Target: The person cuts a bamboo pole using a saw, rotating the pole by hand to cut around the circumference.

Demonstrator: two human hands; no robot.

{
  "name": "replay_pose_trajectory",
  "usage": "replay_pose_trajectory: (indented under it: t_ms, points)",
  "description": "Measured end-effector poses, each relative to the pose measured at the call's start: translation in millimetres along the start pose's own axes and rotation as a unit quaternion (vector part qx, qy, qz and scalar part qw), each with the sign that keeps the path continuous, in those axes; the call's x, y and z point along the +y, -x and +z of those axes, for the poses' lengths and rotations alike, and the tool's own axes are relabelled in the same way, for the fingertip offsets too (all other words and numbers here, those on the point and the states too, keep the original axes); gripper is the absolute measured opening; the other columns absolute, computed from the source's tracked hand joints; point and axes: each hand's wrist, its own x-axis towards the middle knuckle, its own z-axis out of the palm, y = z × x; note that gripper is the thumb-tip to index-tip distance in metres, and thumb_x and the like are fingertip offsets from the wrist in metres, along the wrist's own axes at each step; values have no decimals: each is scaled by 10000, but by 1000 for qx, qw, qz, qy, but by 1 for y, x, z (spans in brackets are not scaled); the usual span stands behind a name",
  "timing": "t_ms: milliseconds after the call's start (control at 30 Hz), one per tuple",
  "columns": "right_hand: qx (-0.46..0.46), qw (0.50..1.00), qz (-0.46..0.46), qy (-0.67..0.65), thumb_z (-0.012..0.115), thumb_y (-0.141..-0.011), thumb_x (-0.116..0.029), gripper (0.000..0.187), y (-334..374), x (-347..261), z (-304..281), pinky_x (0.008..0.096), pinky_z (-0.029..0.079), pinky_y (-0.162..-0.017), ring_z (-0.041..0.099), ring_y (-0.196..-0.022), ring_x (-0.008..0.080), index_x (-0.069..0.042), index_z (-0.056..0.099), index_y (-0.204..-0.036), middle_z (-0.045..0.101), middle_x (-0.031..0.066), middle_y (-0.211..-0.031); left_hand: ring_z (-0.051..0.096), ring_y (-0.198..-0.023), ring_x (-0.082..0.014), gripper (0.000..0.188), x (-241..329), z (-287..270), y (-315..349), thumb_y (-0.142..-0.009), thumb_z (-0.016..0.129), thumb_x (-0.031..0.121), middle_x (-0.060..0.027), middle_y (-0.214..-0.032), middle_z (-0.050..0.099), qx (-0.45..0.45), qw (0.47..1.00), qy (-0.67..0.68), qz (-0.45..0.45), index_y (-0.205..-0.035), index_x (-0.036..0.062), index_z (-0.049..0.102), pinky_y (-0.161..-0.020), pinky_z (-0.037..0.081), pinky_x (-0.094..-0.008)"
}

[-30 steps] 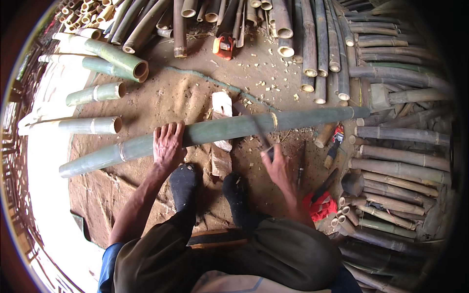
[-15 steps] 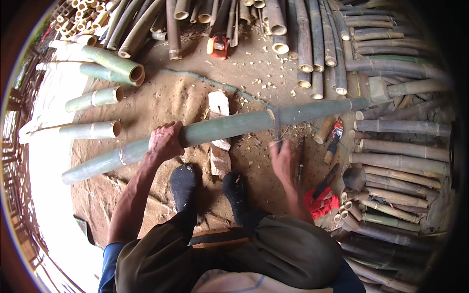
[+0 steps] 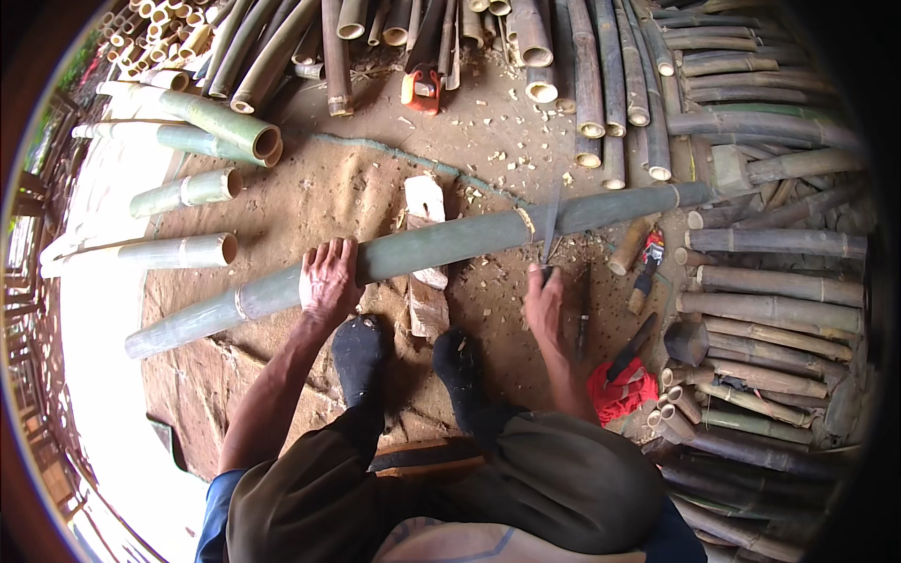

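Note:
A long green bamboo pole (image 3: 422, 249) lies slantwise in front of me, its right end farther off. My left hand (image 3: 328, 280) is closed over the pole left of its middle, fingers bent across the top. My right hand (image 3: 542, 310) grips the dark handle of a knife (image 3: 552, 223) close to the pole's near side. The thin blade crosses the pole just right of a pale node ring and sticks out past the far edge; whether it touches the bamboo I cannot tell. Under the pole is a pale notched wood block (image 3: 429, 310), between my dark-socked feet.
Cut bamboo poles (image 3: 587, 84) line the far side, with more stacked at right (image 3: 779, 281) and several green pieces (image 3: 192, 192) at left. An orange-handled tool (image 3: 420, 91) lies far off. Near my right hand are a red cloth (image 3: 621, 392) and a dark-bladed tool (image 3: 648, 267). Chips litter the ground.
My left hand has shifted slightly right, its fingers now lying more across the pole's top. The knife has moved a little right, and its blade now reaches beyond the pole's far edge.

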Motion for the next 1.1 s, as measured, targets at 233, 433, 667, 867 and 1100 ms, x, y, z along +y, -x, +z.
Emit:
replay_pose_trajectory:
  t_ms: [233,433,667,867,1100]
  points:
    - [-2,998,55,-1,648,-1079,-464,445,-7,-6,-9,542,572,-652,765,-764,408,-39,559,-1178,743,230,-857,717,-1115,-362,499,-5,-19,-23,-657,859,141,-147,-1120,728,-89,992,86,12,-1104,70,648,-991,573,-489]
    - [-111,991,-55,45,617,-1102,-433,420,-5,-8,-9,550,569,-654,761,-772,424,-28,561,-1199,737,220,-844,752,-1053,-359,598,-17,-34,-35,-603,910,207,-117,-1108,764,-222,965,134,-32,-1156,107,706,-929,604,-476]
    - [-79,991,-73,79,630,-1086,-471,471,-2,-23,-8,538,573,-587,712,-639,411,-17,530,-1159,713,214,-790,747,-1059,-363,643,-19,-37,-37,-583,925,218,-115,-1126,767,-246,959,134,-48,-1178,100,711,-944,599,-471]
    - [-9,865,385,-321,719,-1047,-391,382,-32,-8,-38,377,612,-516,652,-549,193,-71,558,-1179,621,57,-749,581,-1377,-393,1019,-53,-60,4,-585,1004,208,-181,-1444,637,-145,977,156,18,-1496,94,562,-1165,482,-501]
    - [-145,748,223,-609,826,-924,-100,291,-14,-12,-14,537,662,-986,702,-1148,210,-95,650,-1155,692,48,-1121,537,-1363,-418,1111,-220,-92,118,-483,991,79,-185,-1420,590,-139,986,-26,-86,-1491,97,522,-1171,438,-547]
